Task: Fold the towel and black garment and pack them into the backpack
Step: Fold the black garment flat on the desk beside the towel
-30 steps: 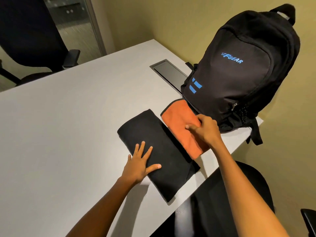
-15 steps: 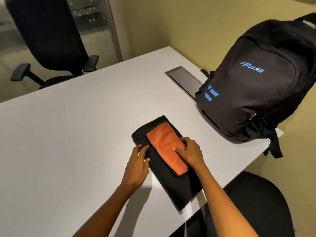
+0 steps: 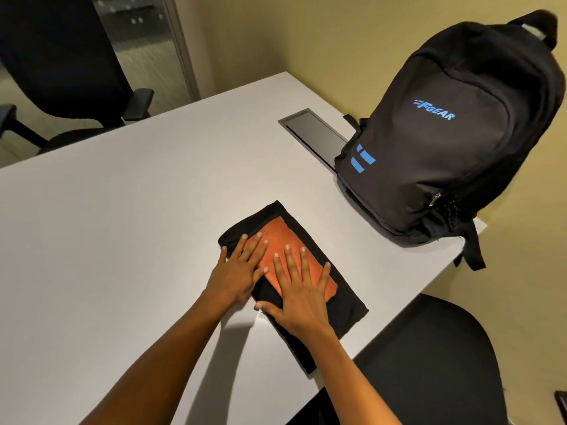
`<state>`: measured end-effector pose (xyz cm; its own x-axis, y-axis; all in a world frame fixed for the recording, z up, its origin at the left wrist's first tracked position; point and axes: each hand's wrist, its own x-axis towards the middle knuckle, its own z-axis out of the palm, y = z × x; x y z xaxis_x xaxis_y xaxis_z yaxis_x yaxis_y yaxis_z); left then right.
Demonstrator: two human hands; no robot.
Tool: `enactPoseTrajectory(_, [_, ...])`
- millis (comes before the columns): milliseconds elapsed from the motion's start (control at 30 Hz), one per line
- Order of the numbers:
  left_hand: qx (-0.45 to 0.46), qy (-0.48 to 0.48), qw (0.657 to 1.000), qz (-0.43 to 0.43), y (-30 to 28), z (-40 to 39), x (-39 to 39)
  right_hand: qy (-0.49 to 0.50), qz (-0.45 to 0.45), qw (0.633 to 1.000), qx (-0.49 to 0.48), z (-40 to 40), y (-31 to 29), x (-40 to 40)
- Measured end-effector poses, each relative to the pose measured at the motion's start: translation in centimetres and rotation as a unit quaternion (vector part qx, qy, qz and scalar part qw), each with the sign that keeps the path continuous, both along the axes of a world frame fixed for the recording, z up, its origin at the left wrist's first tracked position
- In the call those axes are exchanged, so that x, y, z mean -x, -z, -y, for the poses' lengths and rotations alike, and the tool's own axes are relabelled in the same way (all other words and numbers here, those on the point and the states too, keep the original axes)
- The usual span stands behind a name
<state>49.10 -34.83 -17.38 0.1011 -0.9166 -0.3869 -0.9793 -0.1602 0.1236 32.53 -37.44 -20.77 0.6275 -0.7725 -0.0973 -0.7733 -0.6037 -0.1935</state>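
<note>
Now that the orange towel (image 3: 283,240) lies on top of the folded black garment (image 3: 346,299), just below centre of the frame, rather than beside it by the backpack as a second ago, a single stack to handle instead of two pieces. Moved there within the last second; both palms brought down flat since. Left hand (image 3: 237,271) spread open, fingers straight, pressing the stack's left edge, partly on towel, partly on garment, heel on the white table (image 3: 122,225). Right hand (image 3: 299,289) likewise splayed flat over the towel's nearer half, thumb reaching off the garment's edge (nothing pinched by either hand). Probably smoothing and squaring the pile before lifting.

Folding apparently finished, judging by the neat rectangles; packing still to do. Black F Gear backpack (image 3: 454,133) upright at right of frame, well apart from the stack, visible zipper seemingly closed, so likely to need opening first. Garment's nearer end close to the table edge at lower right; some risk of slipping off during the lift. Office chair (image 3: 61,72) at upper left.
</note>
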Motion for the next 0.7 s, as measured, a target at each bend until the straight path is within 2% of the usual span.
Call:
enactPoseTrajectory(333, [-0.044, -0.033, 0.998, -0.007, 0.0, 0.3, 0.5, -0.033, 0.002, 0.999, -0.03, 1.1, -0.4, 0.4])
enactPoseTrajectory(533, [-0.076, 0.028, 0.997, 0.01, -0.5, 0.1, 0.1, -0.045, -0.004, 0.999, -0.011, 1.1, -0.4, 2.4])
enactPoseTrajectory(700, [-0.066, 0.082, 0.994, -0.002, -0.2, 0.3, 1.9, -0.04, -0.019, 0.999, -0.013, 1.6, -0.6, 5.3])
